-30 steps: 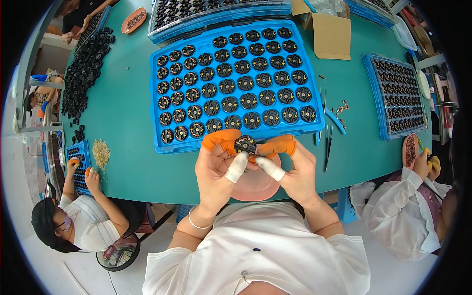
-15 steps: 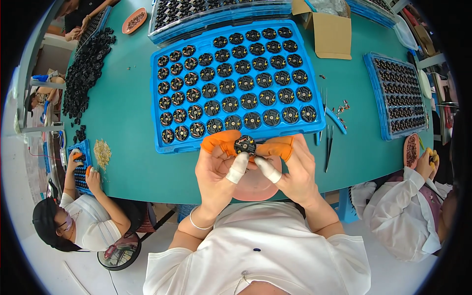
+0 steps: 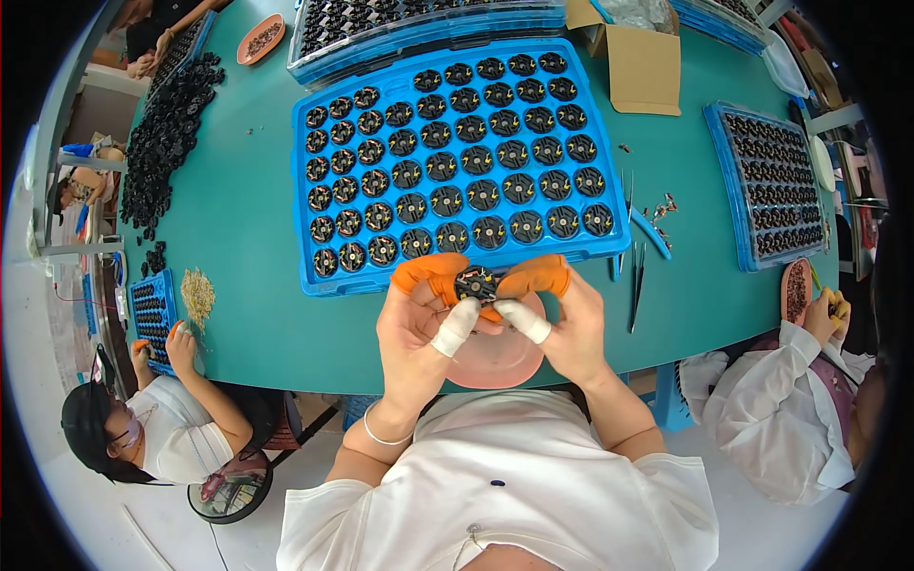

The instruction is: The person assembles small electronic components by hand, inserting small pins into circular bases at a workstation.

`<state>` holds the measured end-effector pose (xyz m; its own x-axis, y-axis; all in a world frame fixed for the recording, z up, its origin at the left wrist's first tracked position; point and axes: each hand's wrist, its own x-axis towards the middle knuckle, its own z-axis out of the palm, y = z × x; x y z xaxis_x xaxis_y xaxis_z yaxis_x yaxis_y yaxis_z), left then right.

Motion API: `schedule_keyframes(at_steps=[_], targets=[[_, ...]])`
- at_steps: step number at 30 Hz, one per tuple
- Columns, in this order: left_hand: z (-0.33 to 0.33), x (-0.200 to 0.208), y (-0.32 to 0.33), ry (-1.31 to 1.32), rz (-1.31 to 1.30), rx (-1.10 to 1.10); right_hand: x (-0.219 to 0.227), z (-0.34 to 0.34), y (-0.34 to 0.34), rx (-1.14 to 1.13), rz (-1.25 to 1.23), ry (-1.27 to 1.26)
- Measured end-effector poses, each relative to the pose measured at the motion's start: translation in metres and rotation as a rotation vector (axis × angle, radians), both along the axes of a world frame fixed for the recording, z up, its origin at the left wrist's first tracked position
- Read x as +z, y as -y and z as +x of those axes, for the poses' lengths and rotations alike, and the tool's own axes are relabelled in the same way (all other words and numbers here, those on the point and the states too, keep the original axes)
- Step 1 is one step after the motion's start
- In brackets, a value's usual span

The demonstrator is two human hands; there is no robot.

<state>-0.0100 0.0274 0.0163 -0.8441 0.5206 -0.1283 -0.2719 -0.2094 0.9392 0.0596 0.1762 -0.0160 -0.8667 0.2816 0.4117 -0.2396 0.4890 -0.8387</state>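
Just below the front edge of a blue tray (image 3: 609,249), I hold a small round black part (image 3: 475,285) with pale metal bits on its face. My left hand (image 3: 419,319) grips its left side between thumb and fingers. My right hand (image 3: 562,319) is closed at its right edge, the fingertips pressed against it; any smaller piece there is too small to make out. Orange covers wrap the index fingers and white covers the thumbs. Below my hands, partly hidden, is a pink bowl (image 3: 495,366). Rows of similar round black parts (image 3: 483,194) fill the tray.
Tweezers (image 3: 638,290) and a blue-handled tool (image 3: 652,235) lie right of the tray, near small loose pieces (image 3: 664,206). More filled trays (image 3: 773,190) stand right and behind. A heap of black parts (image 3: 171,143) lies left. Co-workers sit at both sides; a cardboard box (image 3: 645,71) is behind.
Both hands stay on the round black part, which has tilted slightly. My right thumb has shifted a little. At left, a co-worker's hands have moved nearer the front of their tray.
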Motion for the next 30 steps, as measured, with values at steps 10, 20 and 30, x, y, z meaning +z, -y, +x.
schedule_keyframes(at_steps=[10, 20, 30], targets=[[-0.001, 0.003, -0.002, -0.044, -0.075, -0.051, -0.006, -0.002, -0.003, 0.156, -0.631, 0.091], [0.004, -0.002, -0.001, -0.134, -0.094, -0.042, -0.001, -0.002, -0.003, 0.173, -0.680, 0.126], [0.010, -0.008, -0.005, -0.382, -0.198, 0.017, -0.001, -0.003, -0.004, 0.217, -0.840, 0.162]])
